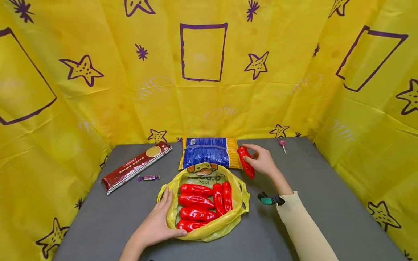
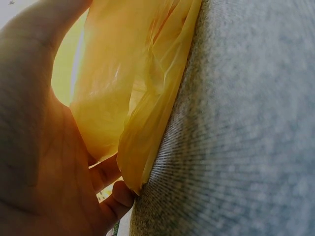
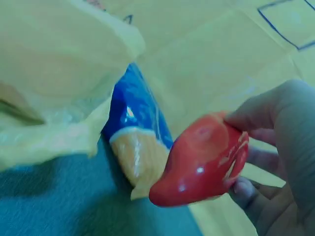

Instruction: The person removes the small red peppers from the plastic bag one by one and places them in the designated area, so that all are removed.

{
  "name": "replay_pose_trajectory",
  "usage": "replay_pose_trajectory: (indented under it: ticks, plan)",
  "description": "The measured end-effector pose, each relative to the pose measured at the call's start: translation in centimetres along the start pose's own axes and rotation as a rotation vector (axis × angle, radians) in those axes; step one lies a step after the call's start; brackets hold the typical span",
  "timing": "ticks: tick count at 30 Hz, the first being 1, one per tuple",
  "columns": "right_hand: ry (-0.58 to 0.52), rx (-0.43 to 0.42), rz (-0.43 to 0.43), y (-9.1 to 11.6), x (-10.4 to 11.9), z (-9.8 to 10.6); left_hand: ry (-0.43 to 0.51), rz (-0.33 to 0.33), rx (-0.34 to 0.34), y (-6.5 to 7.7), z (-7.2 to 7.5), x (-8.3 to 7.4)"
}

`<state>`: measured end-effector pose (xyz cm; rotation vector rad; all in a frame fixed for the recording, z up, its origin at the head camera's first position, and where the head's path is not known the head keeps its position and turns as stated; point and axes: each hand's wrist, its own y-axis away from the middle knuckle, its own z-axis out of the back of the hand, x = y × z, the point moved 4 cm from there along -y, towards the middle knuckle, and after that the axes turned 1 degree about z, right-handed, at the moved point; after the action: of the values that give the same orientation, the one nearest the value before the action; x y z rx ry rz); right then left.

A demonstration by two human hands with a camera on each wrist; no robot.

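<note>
Glossy red elongated pepper (image 1: 247, 167): pinched in fingers of right hand (image 1: 263, 161), beyond right rim of crinkled yellow plastic bag (image 1: 222, 226). Left hand (image 1: 156, 221) grasps bag's side. Risk: smooth skin could slip from pinch; limp rim could fold if knocked.

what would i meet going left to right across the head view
Long red packet → left hand → yellow bag → held red pepper → right hand → lollipop
</note>
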<state>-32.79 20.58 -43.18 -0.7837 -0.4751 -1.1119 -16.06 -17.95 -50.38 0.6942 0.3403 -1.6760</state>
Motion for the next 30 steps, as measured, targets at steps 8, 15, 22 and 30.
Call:
replay_pose_trajectory:
  ticks: [8,15,22,30]
  plan:
    - [-0.015,-0.091,-0.118,1.6,-3.0,0.2,0.01,0.011,0.003,0.2,0.0,0.0]
    - [0.01,-0.073,-0.204,1.6,-5.1,-0.2,0.015,0.003,-0.001,0.2,-0.1,0.0]
    - [0.025,-0.055,-0.27,1.4,-6.9,-1.2,0.005,0.002,-0.004,0.1,-0.1,0.0]
    - [0.037,-0.067,-0.292,1.0,-7.7,-2.2,0.011,0.019,-0.007,0.0,-0.2,0.1]
